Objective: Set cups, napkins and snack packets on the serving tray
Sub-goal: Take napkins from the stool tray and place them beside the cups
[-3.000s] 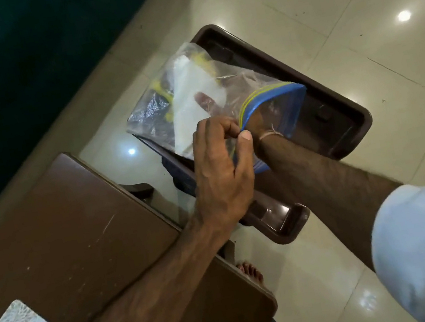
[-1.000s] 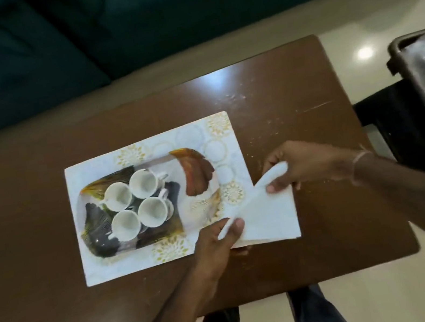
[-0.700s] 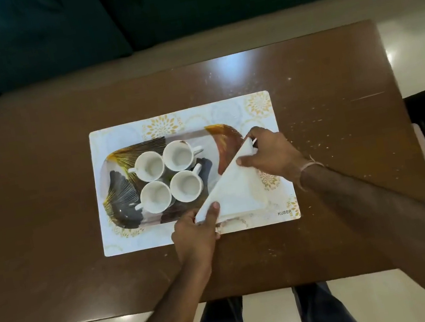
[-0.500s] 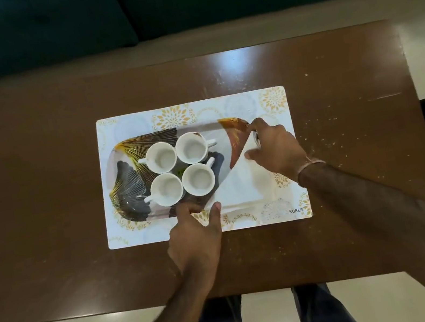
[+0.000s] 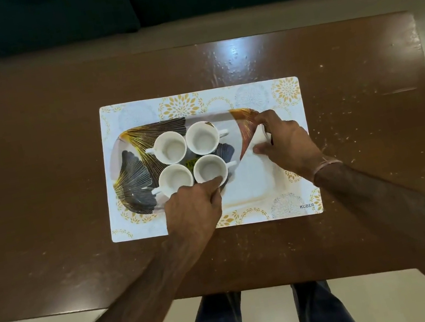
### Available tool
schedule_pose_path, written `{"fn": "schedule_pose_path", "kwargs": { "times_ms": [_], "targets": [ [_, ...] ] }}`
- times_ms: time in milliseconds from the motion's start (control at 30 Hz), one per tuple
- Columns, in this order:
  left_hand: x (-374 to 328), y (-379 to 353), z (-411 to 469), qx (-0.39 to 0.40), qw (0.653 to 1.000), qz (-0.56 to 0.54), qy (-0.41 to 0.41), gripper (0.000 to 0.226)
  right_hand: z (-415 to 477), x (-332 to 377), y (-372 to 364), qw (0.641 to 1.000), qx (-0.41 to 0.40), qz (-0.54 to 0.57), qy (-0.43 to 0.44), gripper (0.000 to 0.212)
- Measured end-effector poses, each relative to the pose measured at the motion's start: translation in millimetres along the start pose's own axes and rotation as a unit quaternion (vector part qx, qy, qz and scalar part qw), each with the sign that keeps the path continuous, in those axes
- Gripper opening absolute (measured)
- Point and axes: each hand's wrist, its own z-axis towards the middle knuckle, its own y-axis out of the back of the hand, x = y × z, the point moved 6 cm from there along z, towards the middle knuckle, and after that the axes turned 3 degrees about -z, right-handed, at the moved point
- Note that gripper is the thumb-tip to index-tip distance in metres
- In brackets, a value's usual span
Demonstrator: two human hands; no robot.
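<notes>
Four white ceramic cups (image 5: 190, 161) stand clustered at the left of the oval leaf-patterned serving tray (image 5: 135, 180), leaving its right end free for a white folded paper napkin (image 5: 251, 179). The right hand (image 5: 285, 145) pinches the napkin's far corner; the left hand (image 5: 194, 209) has its fingers drawn together at the near corner, beside the nearest cup, so the sheet lies flat. No snack packets are visible on the brown wooden table (image 5: 35, 163)

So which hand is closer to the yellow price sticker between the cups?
Left. The left hand sits just below the yellow sticker, fingertips at the near cup; the right hand is off to its right, on the napkin.
</notes>
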Motion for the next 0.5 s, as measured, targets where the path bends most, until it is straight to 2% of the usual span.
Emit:
{"fn": "schedule_pose_path", "kwargs": {
  "times_ms": [100,167,233,367,500],
  "targets": [
    [-0.6,1.7,-0.9,-0.01,1.0,-0.008,-0.002,0.03,-2.5,0.5,-4.2,1.0,-0.013,0.007,0.003,0.068],
    [-4.0,5.2,-2.6,-0.034,0.999,-0.022,-0.004,0.029,-11.2,2.7,-4.9,0.998,-0.06,-0.009,0.012,0.077],
    [-6.4,6.8,-3.6,-0.053,0.998,-0.03,-0.005,0.028,-27.0,5.3,-8.1,0.993,-0.102,-0.055,0.03,0.077],
    [-6.6,5.3,-3.4,-0.052,0.998,-0.038,-0.004,0.026,-62.7,0.4,-43.5,0.982,-0.052,-0.15,0.097,0.063],
    [-6.5,7.1,-4.2,-0.064,0.997,-0.052,-0.005,0.024,-77.1,-16.4,-70.9,0.99,-0.047,-0.124,0.056,0.068]
  ]
}}
